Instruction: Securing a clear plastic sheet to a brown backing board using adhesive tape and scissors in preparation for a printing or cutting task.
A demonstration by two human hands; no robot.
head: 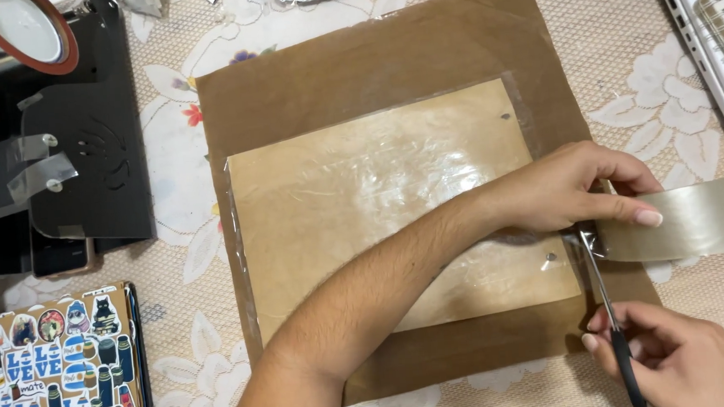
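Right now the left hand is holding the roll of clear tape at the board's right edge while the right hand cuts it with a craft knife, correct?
Not quite: the right hand holds scissors, not a craft knife, as the head view shows. The left hand does hold the roll of clear tape at the right edge of the board.

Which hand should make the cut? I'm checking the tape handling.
The right hand: it holds the scissors, blades at the stretched tape beside the cardboard. The left hand is busy gripping the tape roll.
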